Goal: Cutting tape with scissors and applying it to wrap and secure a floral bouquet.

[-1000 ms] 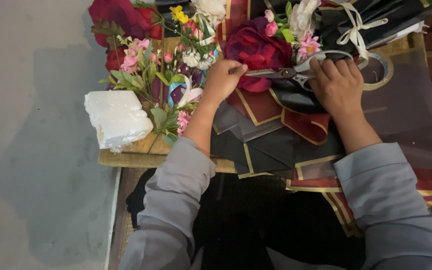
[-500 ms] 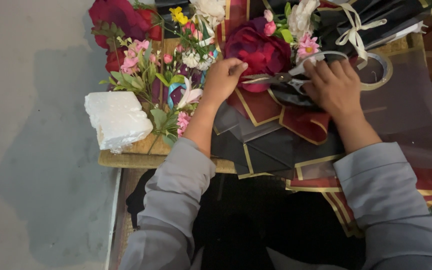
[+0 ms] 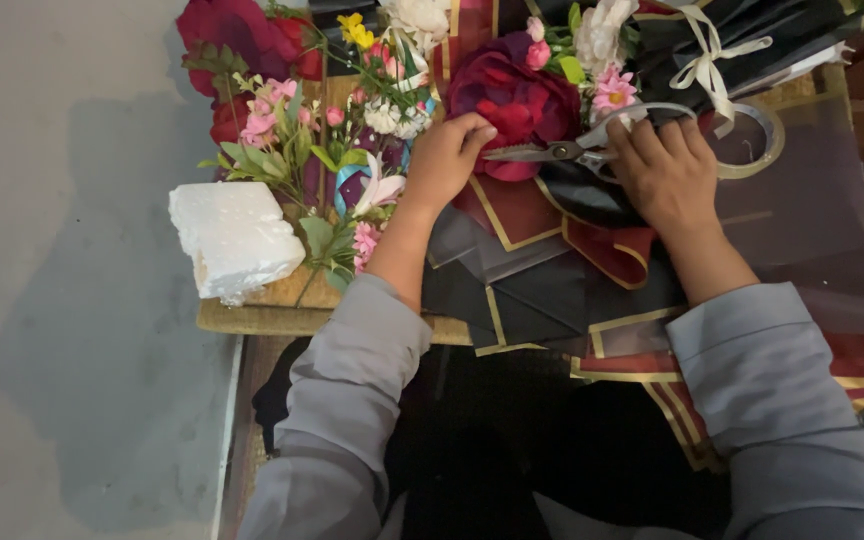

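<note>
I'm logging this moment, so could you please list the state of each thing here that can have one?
scissors: blades nearly shut, pointing left at the dark red flower
right hand: gripping the scissors' handles
left hand: closed, pressed against the flower
white foam block: lying loose, untouched
cream ribbon: tied in a bow
wrapping sheets: spread flat, overlapping

Scissors point(image 3: 562, 152) blades now closed, pointing left, prob.
</note>
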